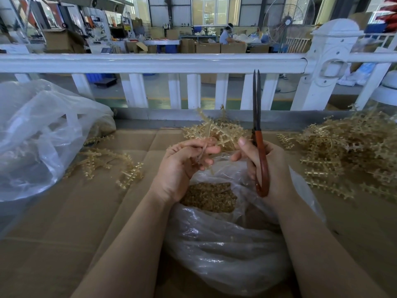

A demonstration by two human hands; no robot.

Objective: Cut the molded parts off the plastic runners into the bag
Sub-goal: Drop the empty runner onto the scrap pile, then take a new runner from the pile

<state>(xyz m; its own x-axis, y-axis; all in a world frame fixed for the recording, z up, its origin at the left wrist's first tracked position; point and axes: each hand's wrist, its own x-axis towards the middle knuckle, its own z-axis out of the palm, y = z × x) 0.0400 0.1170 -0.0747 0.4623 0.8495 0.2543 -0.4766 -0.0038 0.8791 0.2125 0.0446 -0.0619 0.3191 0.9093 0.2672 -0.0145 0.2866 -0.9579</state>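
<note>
My left hand pinches the stem of a tan plastic runner, whose branches stick up above my fingers. My right hand grips red-handled scissors; the dark blades are together and point straight up. Both hands hover over a clear plastic bag that lies open on the cardboard. Inside it sits a heap of small tan cut parts.
A big pile of tan runners lies at the right. Several loose runners lie at the left, beside a large crumpled clear bag. Cardboard covers the work surface. A white railing runs behind it.
</note>
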